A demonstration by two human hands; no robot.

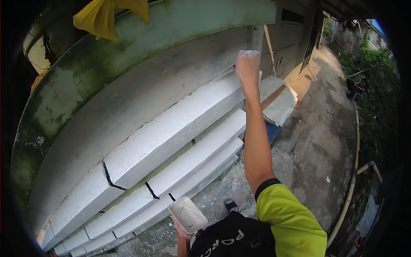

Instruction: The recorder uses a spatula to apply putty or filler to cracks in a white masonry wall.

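Note:
My left hand is low in the head view and holds a shallow white rectangular tub with whitish paste smeared inside. My right arm reaches far forward. My right hand, its fingers curled and coated white, is at the far end of the top white ledge block. Whatever those fingers may grip is hidden. Below this block run two lower rows of white blocks, stepped along a curved wall. Dark open gaps split the blocks at several joints.
A stained green band curves above the grey wall, with yellow cloth hanging over it. Past my right arm lies a pale board with a wooden strip. A concrete path runs along the right, edged by a pipe; another person sits beyond.

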